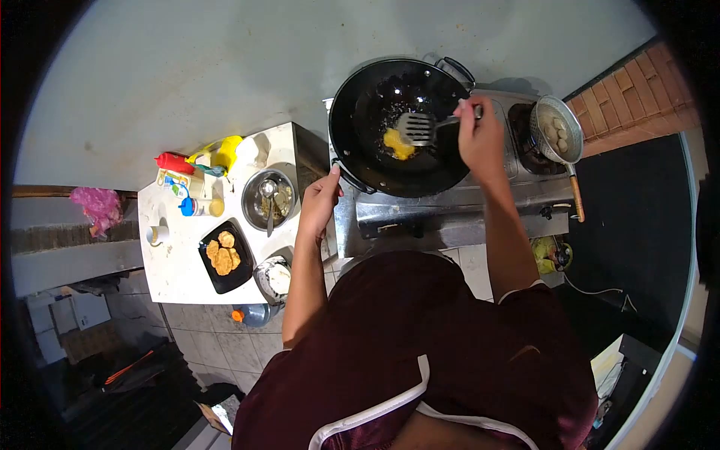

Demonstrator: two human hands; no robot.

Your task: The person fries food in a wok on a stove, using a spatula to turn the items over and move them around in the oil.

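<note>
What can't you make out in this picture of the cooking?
All in the head view:
- Any flame under the wok: hidden by the wok.
- Part of the grip of the slotted spatula: covered by the right hand.
- What the steel bowl holds: partly behind the spoon, too small to name.
- Any fine print on the blue-capped bottle: too small.

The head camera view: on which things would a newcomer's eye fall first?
Probably on the big black wok at upper centre, where the right hand holds a slotted turner at a bright yellow food piece. Next, perhaps, the golden pieces on a black plate, on the white table at left.
</note>
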